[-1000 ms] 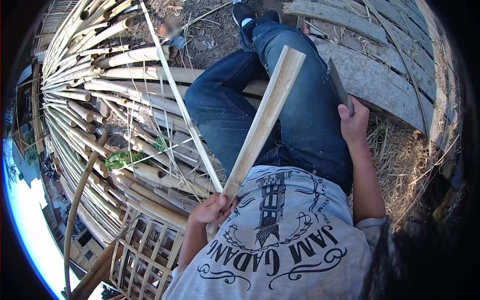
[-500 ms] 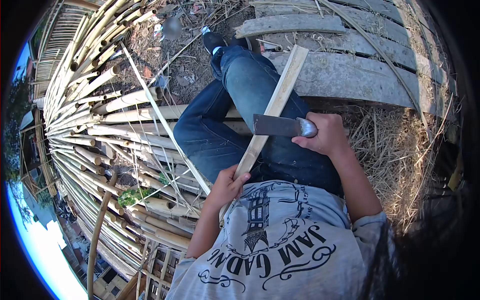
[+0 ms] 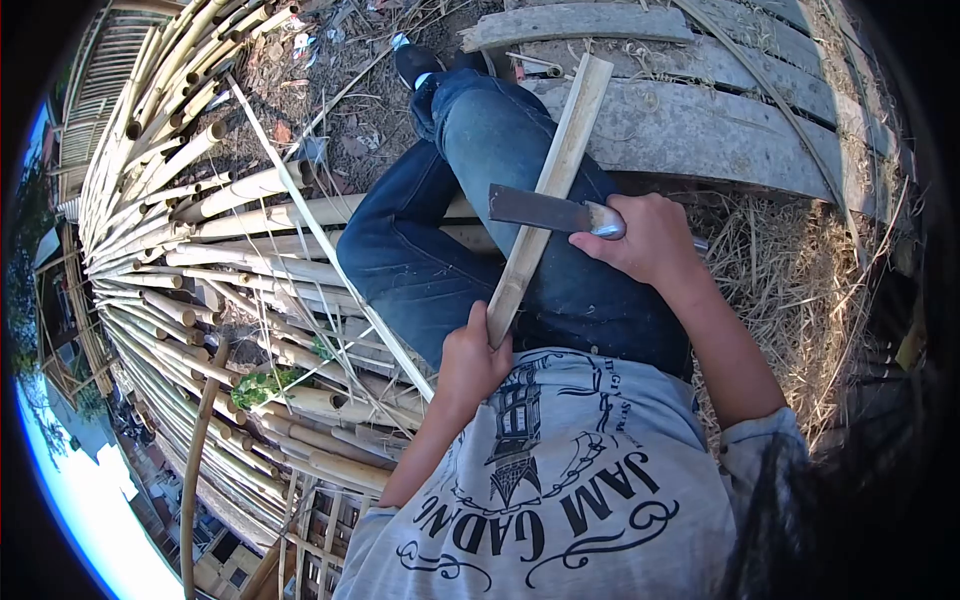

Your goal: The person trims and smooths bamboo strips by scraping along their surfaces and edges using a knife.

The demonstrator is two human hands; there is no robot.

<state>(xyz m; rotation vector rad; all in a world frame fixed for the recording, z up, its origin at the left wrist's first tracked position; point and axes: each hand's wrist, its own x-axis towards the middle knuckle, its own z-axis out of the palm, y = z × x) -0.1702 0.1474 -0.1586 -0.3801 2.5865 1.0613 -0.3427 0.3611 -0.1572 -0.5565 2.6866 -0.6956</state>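
Note:
My left hand [image 3: 474,362] is closed round the lower end of a split bamboo piece [image 3: 564,160], which slants up and away across my thigh. My right hand [image 3: 645,240] grips the handle of a broad-bladed knife [image 3: 540,210]. The blade points left and lies across the middle of the bamboo piece; whether it touches the surface cannot be made out. A long thin bamboo strip [image 3: 325,240] runs beside my left knee, its near end close to my left wrist.
Many bamboo poles [image 3: 270,215] fan out on the left. Wooden planks [image 3: 700,130] lie at the upper right, with straw-like shavings [image 3: 780,310] below them. A slatted bamboo frame [image 3: 318,530] stands at the lower left. Green leaves [image 3: 265,388] lie among the poles.
The knife has come from beside my right thigh to across the bamboo piece. My left hand has moved forward with the bamboo, and the view has shifted.

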